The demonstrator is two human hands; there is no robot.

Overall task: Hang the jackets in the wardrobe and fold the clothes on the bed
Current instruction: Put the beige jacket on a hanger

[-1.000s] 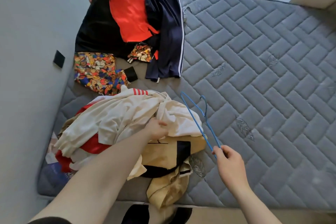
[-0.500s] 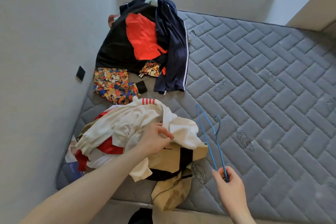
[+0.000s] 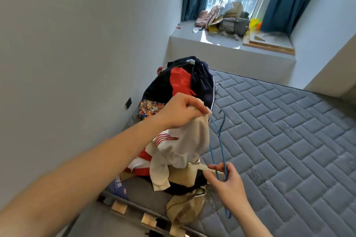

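Observation:
My left hand [image 3: 182, 111] grips a white garment with red stripes [image 3: 185, 143] and holds it lifted above the near pile of clothes [image 3: 185, 179] at the mattress's left corner. A thin blue wire hanger [image 3: 219, 146] is pinched in my right hand [image 3: 225, 180], its hook pointing up and away, just right of the raised garment. Under the white garment lie a tan piece with black trim [image 3: 185, 207] and red and white cloth. Further back against the wall sits a second pile: a black and red garment [image 3: 179, 81], a navy jacket [image 3: 202, 81] and a colourful patterned cloth [image 3: 150, 108].
The grey quilted mattress [image 3: 279, 150] stretches right and away. A wall runs along the left. A window ledge [image 3: 221, 44] behind the bed holds bags and clutter, with blue curtains at both sides. Wooden bed slats [image 3: 134, 215] show at the near edge.
My left hand has lifted the white garment up off the pile. My right hand kept the hanger and drew nearer the garment. The camera tilted up, bringing the window into sight.

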